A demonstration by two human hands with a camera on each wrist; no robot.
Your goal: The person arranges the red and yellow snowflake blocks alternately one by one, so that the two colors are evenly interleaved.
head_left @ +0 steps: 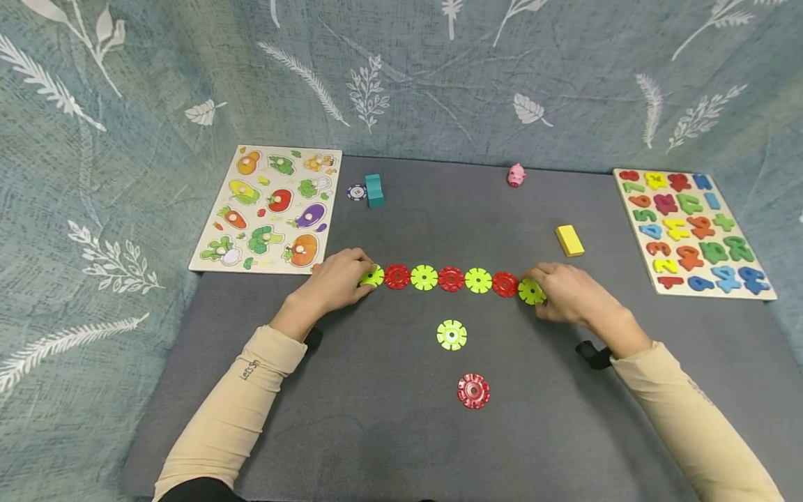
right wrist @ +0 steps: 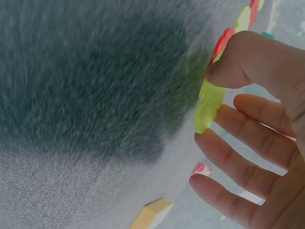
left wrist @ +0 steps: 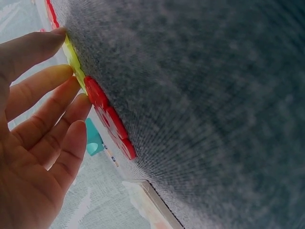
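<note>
A row of red and yellow-green notched plastic discs runs edge to edge across the grey table. My left hand (head_left: 339,282) pinches a yellow-green disc (head_left: 372,276) near the left end. In the left wrist view a red disc (left wrist: 110,119) adjoins it on the board side; from the head it is mostly behind my hand. My right hand (head_left: 569,294) pinches the yellow-green disc (head_left: 532,291) at the right end, beside a red disc (head_left: 505,284). A loose yellow-green disc (head_left: 452,335) and a loose red disc (head_left: 473,391) lie nearer me.
A vegetable puzzle board (head_left: 207,259) lies left, a number puzzle board (head_left: 712,288) right. Toward the back are a poker chip (head_left: 356,192), a teal block (head_left: 373,191) and a pink pig toy (head_left: 516,176). A yellow block (head_left: 569,240) sits beyond my right hand.
</note>
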